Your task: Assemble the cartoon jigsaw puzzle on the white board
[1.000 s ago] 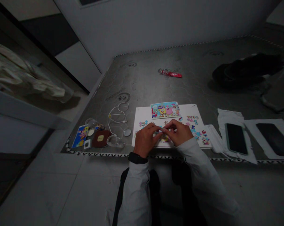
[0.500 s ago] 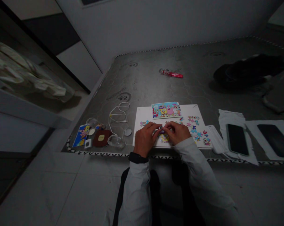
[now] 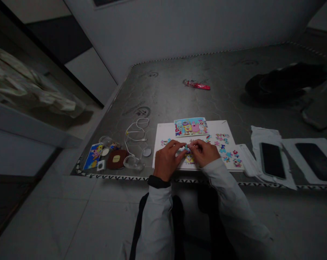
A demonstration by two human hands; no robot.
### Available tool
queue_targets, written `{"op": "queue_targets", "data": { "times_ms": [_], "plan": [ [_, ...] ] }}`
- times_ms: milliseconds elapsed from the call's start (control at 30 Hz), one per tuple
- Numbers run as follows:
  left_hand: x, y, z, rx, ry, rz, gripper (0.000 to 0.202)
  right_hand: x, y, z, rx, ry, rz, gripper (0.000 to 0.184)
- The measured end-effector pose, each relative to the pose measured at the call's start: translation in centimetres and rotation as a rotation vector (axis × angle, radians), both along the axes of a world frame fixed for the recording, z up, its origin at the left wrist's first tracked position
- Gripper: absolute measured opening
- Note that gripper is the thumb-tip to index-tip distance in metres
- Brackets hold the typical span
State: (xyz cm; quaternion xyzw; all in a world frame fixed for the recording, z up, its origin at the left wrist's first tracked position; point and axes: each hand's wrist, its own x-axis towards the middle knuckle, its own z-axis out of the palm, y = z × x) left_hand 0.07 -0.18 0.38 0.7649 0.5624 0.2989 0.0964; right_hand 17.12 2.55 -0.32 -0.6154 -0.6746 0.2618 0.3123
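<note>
My left hand (image 3: 165, 159) and my right hand (image 3: 205, 154) meet over a white board (image 3: 165, 129), thumbs and forefingers pinched together. Between their fingertips is a small bluish jigsaw puzzle piece (image 3: 186, 147), partly covered by the fingers. Just below it, a joined patch of puzzle (image 3: 190, 159) with yellow in it lies on the board, half hidden by both hands. Loose puzzle pieces (image 3: 226, 155) are scattered on the board's right side, with a few more (image 3: 165, 142) left of my hands. A cartoon picture card (image 3: 191, 127) rests along the board's far edge.
To the left lie a white cable (image 3: 136, 126), a brown pouch (image 3: 117, 159) and a blue picture packet (image 3: 93, 156). A phone (image 3: 273, 160) and a dark flat slab (image 3: 316, 161) rest on white wrappers at right. Farther back are a red packet (image 3: 201, 86) and a black bag-like object (image 3: 285, 83).
The small piece at my fingertips has turned and now shows more of its bluish face. My hands have stayed in nearly the same place.
</note>
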Motion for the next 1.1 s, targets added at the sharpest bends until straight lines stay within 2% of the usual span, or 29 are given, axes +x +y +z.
{"op": "queue_targets", "data": {
  "times_ms": [267,433,767,1100],
  "plan": [
    [0.13,0.01,0.06,-0.001,0.021,0.002,0.023,-0.01,-0.06,-0.07,-0.011,0.087,0.001,0.027],
    [0.2,0.01,-0.05,0.005,0.02,0.032,0.022,0.01,-0.07,-0.01,0.06,0.109,0.067,0.021],
    [0.28,-0.09,0.1,-0.006,0.008,0.018,0.022,0.73,0.35,-0.36,0.135,0.063,0.105,0.02],
    [0.21,-0.17,0.55,-0.029,-0.123,0.025,0.022,0.75,0.32,0.03,0.235,-0.01,0.116,0.022]
  ]
}}
